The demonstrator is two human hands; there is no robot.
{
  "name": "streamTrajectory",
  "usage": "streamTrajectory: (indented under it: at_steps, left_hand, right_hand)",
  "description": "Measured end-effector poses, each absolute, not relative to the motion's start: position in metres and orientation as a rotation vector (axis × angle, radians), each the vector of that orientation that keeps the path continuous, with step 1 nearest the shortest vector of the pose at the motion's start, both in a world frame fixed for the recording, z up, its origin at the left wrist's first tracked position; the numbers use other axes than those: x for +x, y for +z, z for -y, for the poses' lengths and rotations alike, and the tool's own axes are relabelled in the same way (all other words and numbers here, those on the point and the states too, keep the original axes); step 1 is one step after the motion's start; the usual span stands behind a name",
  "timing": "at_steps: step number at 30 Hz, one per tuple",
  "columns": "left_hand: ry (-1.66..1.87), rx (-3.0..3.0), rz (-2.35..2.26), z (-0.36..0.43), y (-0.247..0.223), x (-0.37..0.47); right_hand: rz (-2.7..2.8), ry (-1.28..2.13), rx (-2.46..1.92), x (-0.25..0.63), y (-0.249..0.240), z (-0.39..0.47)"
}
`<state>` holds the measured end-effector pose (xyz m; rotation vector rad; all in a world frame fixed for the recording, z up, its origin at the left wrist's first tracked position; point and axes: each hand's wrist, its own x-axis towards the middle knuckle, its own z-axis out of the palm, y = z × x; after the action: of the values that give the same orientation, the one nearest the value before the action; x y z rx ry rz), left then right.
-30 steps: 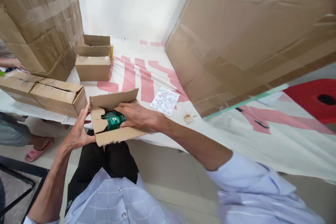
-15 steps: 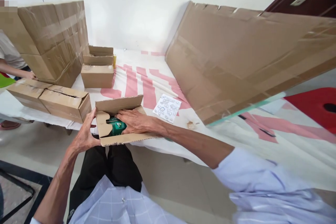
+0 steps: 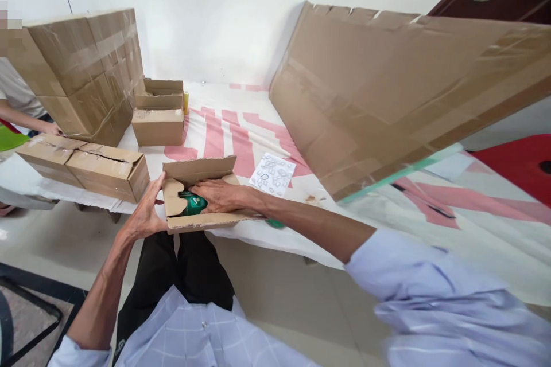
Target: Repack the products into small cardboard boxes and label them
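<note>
An open cardboard box (image 3: 200, 167) sits at the table's near edge, its flaps raised on the long sides. My left hand (image 3: 146, 211) grips the box's left end, with fingers at the upper corner and thumb at the lower one. Inside lies a shiny dark green container (image 3: 193, 204) with light printing; its exact kind is unclear. My right hand (image 3: 221, 195) reaches into the box from the right, its fingers and thumb closed around the container's right part, which the hand covers.
Two closed cartons (image 3: 103, 169) stand left of the box, before a tall carton stack (image 3: 86, 69). Behind are small cartons (image 3: 158, 127). A printed sheet (image 3: 272, 174) lies beyond my right forearm. A large cardboard panel (image 3: 400, 92) leans at right. Another person's hand (image 3: 52, 128) is at far left.
The box's left end has shifted slightly right and up in view, with my left hand still on it. The green container appears slightly turned or lower under my right hand.
</note>
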<state>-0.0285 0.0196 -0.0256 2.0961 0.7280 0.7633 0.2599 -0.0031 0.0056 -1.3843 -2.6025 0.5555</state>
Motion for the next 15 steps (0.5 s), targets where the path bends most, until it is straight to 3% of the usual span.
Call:
streamTrajectory:
  at_steps: [15]
  left_hand:
    - [0.718,2.102,-0.611,-0.03,-0.001,-0.018]
  right_hand:
    - [2.426,0.647,-1.482,0.281,0.054,0.035]
